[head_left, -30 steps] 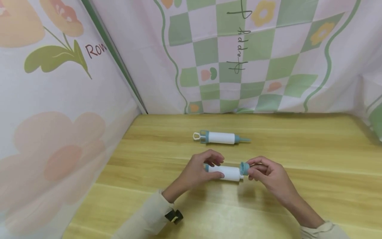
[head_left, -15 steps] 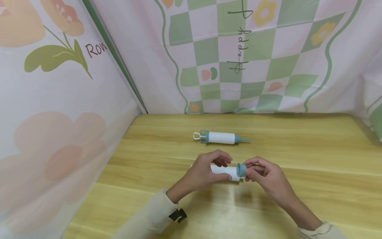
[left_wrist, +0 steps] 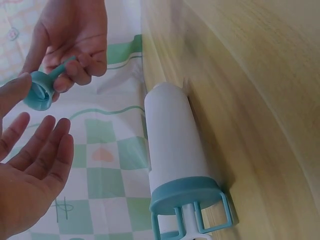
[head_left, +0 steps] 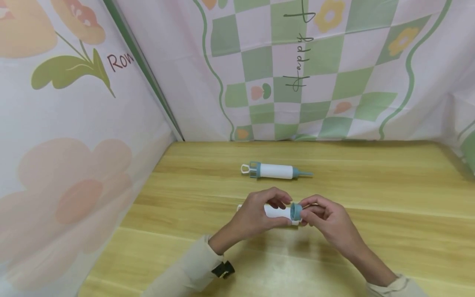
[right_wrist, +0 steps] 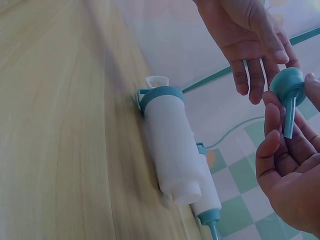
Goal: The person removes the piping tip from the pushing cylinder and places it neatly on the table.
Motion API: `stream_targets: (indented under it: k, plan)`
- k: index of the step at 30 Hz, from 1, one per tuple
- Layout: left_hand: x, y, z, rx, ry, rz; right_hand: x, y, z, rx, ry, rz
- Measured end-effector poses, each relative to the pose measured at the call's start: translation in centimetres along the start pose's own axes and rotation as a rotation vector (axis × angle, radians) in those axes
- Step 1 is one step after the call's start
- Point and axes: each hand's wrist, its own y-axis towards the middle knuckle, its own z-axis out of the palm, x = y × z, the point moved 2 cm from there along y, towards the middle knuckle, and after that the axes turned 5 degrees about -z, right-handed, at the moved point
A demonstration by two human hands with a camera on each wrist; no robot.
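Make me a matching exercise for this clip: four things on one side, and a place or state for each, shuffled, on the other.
1. Loose teal nozzle
2. Nearer white tube
3. Farther syringe
4. Checked cloth

A. lies with a spout fitted
B. hangs behind the table
C. held in the right hand
D. lies with its outlet end bare

Pairs: 1-C, 2-D, 3-A, 4-B

teal nozzle cap point(right_wrist: 286, 81), white tube point(right_wrist: 172, 140) with teal collar point(left_wrist: 184, 194), white-and-teal syringe point(head_left: 276, 171), yellow wood-grain table point(head_left: 386, 185), green-and-white checked curtain point(head_left: 287, 62), beige sleeves point(head_left: 189, 266)
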Motion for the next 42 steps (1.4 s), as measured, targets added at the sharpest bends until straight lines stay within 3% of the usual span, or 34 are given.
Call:
stream_targets:
  k: [27,42]
  plan:
    - [0.6,-0.3,0.4,-0.020,-0.028,0.016,-0.3,0.3,0.6,0.022,-0.012,0.013]
    - [0.9,-0.8,-0.8,-0.076,-0.083,-0.058,-0.8,-0.1,0.1,0.018,0.007,-0.021]
